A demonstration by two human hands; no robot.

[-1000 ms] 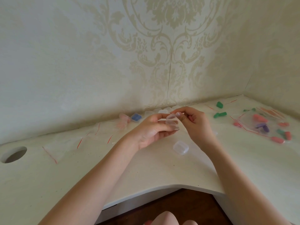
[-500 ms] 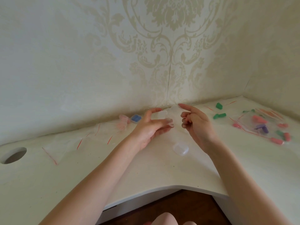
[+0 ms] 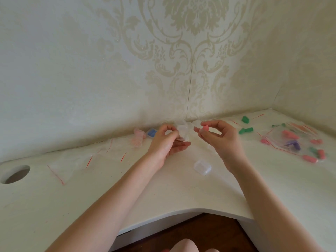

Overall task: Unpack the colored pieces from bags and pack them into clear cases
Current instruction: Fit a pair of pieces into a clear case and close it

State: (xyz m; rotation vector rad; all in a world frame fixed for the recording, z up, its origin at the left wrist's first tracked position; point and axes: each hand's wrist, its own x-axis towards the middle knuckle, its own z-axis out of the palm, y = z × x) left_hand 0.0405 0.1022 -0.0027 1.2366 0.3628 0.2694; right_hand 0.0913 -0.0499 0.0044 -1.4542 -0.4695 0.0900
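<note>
My left hand (image 3: 168, 143) holds a small clear case (image 3: 183, 132) between thumb and fingers, above the white desk. A little to its right, my right hand (image 3: 220, 138) pinches a pink piece (image 3: 205, 127) between thumb and forefinger. The two hands are a short gap apart. Another clear case (image 3: 202, 166) lies shut on the desk below my right wrist. More clear cases (image 3: 192, 123) sit against the wall corner behind the hands.
Bags with pink, purple and green pieces (image 3: 298, 142) lie at the right, with loose green pieces (image 3: 245, 130) near them. A case with a blue piece (image 3: 152, 132) and a pink one (image 3: 139, 135) sit left of my hands. Empty bags (image 3: 81, 159) and a cable hole (image 3: 16, 174) are at left.
The hands have drawn apart. My right hand now pinches a pink piece that was not in it before. My left hand keeps hold of the clear case.
</note>
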